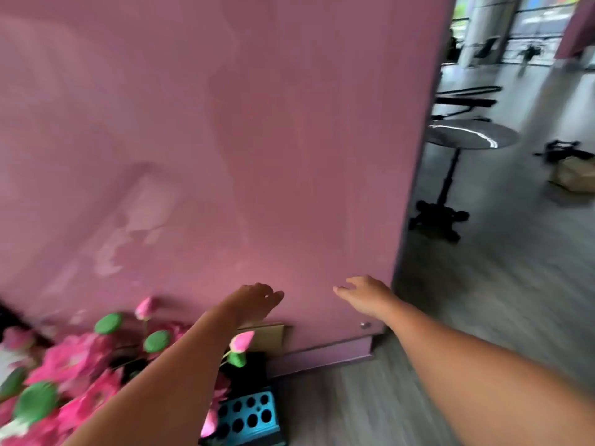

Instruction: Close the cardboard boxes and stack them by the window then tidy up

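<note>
Both my arms reach forward in front of a pink wall. My left hand hangs with relaxed fingers and holds nothing. My right hand is stretched out flat, fingers pointing left, also empty. A brown cardboard box sits on the floor far off at the right edge, with a dark object on top of it. A strip of tan cardboard shows at the foot of the wall, below my left wrist. The picture is blurred by motion.
Pink artificial lotus flowers with green pods fill the lower left. A blue crate with round holes stands beside them. A round black pedestal table stands past the wall's corner. Grey floor runs right toward windows.
</note>
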A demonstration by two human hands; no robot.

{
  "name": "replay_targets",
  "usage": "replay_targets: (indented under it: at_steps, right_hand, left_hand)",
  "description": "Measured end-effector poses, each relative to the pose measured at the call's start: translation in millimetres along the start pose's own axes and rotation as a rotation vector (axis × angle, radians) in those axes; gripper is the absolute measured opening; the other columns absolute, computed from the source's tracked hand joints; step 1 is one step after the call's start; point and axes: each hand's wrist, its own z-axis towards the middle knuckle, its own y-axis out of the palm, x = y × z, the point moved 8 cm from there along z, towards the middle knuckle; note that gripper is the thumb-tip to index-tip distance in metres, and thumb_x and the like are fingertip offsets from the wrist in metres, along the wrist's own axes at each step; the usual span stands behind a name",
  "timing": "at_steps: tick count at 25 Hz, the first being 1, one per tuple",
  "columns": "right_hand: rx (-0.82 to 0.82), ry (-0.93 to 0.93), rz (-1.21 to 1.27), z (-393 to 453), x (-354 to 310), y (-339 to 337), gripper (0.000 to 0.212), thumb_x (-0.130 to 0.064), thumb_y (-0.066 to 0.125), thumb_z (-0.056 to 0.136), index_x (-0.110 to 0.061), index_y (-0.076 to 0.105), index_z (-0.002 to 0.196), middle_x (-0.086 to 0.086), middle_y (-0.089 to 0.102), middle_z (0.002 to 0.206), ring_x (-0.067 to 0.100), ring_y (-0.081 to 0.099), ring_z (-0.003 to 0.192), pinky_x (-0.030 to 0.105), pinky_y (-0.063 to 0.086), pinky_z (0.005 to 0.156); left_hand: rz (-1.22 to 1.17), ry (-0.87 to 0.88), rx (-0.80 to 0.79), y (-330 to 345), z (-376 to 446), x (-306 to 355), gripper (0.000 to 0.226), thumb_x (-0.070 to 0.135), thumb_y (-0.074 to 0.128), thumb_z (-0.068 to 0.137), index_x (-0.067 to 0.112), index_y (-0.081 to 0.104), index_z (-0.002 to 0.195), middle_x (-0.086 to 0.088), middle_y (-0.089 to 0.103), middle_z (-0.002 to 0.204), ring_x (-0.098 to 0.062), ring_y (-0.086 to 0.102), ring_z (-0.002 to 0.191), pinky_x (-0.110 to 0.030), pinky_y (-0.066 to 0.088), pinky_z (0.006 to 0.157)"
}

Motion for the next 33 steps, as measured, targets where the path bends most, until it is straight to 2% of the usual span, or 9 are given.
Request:
replay_targets:
  at_steps: [3,8,12,16,20,22,26,30,33]
  right_hand:
    - [0.097,0.1,0.017,1.8,83.2,-67.1,0.073,-0.062,0.053,0.091,-0.015,0.049,0.146,0.004,0.05,0.15,0.027,0.052,0.133,0.033,0.043,0.104]
    - [0.21,0.332,0.075,3.2,200.3,-145.5,0.079,-0.065,0.051,0.089,-0.02,0.041,0.152,0.002,0.05,0.151,0.026,0.048,0.137,0.031,0.039,0.105]
    - [0.274,0.501,0.112,11.1,273.3,-196.9,0.075,-0.064,0.056,0.09,-0.013,0.049,0.145,0.009,0.056,0.145,0.026,0.054,0.131,0.03,0.043,0.104]
    - [0.431,0.644,0.15,17.1,320.6,-267.9,0.064,-0.057,0.058,0.094,-0.01,0.058,0.138,0.014,0.056,0.144,0.028,0.054,0.131,0.03,0.043,0.104]
    - [0.6,0.705,0.262,35.9,355.4,-330.2,0.054,-0.046,0.062,0.096,-0.001,0.065,0.126,0.019,0.065,0.13,0.03,0.061,0.119,0.033,0.044,0.091]
    - [0.606,0.725,0.296,50.9,374.7,-351.0,0.058,-0.047,0.062,0.096,-0.003,0.06,0.134,0.016,0.062,0.137,0.029,0.058,0.124,0.029,0.043,0.092]
    - [0.568,0.778,0.263,83.2,436.3,-397.5,0.081,-0.062,0.06,0.09,-0.01,0.044,0.15,0.01,0.047,0.153,0.025,0.047,0.139,0.03,0.037,0.111]
    - [0.521,0.803,0.247,137.5,527.5,-475.1,0.088,-0.072,0.054,0.087,-0.013,0.043,0.152,0.009,0.045,0.155,0.026,0.045,0.14,0.029,0.035,0.11]
    - [0.481,0.769,0.195,183.3,577.0,-548.0,0.087,-0.072,0.053,0.088,-0.013,0.043,0.151,0.009,0.044,0.155,0.026,0.045,0.14,0.031,0.036,0.111]
  left_hand:
    - [0.131,0.181,-0.128,38.7,46.1,98.1,0.053,0.053,0.031,0.105,0.023,0.053,0.143,-0.005,0.051,0.148,-0.03,0.048,0.132,-0.035,0.038,0.109]
    - [0.189,0.429,-0.228,95.0,113.6,246.8,0.06,0.059,0.027,0.103,0.018,0.058,0.134,-0.008,0.056,0.142,-0.03,0.049,0.13,-0.037,0.036,0.109]
    - [0.204,0.602,-0.298,134.5,175.0,354.4,0.058,0.063,0.028,0.1,0.019,0.063,0.112,-0.01,0.065,0.123,-0.031,0.056,0.12,-0.037,0.044,0.101]
    - [0.185,0.722,-0.377,160.4,242.2,460.8,0.061,0.064,0.034,0.098,0.018,0.062,0.125,-0.011,0.063,0.128,-0.032,0.055,0.123,-0.038,0.043,0.102]
    - [0.282,0.867,-0.412,180.5,292.1,566.1,0.058,0.06,0.032,0.1,0.013,0.064,0.109,-0.013,0.066,0.119,-0.033,0.06,0.113,-0.036,0.044,0.088]
    - [0.298,0.901,-0.443,195.8,313.7,609.7,0.056,0.059,0.032,0.101,0.013,0.063,0.105,-0.014,0.065,0.119,-0.034,0.059,0.113,-0.036,0.044,0.09]
    - [0.355,0.959,-0.453,228.0,358.8,688.4,0.057,0.058,0.034,0.101,0.012,0.065,0.117,-0.015,0.064,0.123,-0.035,0.057,0.121,-0.035,0.043,0.096]
    - [0.348,0.982,-0.419,252.5,417.8,802.7,0.046,0.042,0.034,0.106,0.013,0.057,0.133,-0.018,0.058,0.134,-0.039,0.052,0.126,-0.036,0.041,0.098]
    - [0.336,0.96,-0.384,248.9,458.0,878.5,0.044,0.039,0.033,0.107,0.008,0.06,0.123,-0.018,0.063,0.123,-0.038,0.057,0.117,-0.04,0.046,0.096]
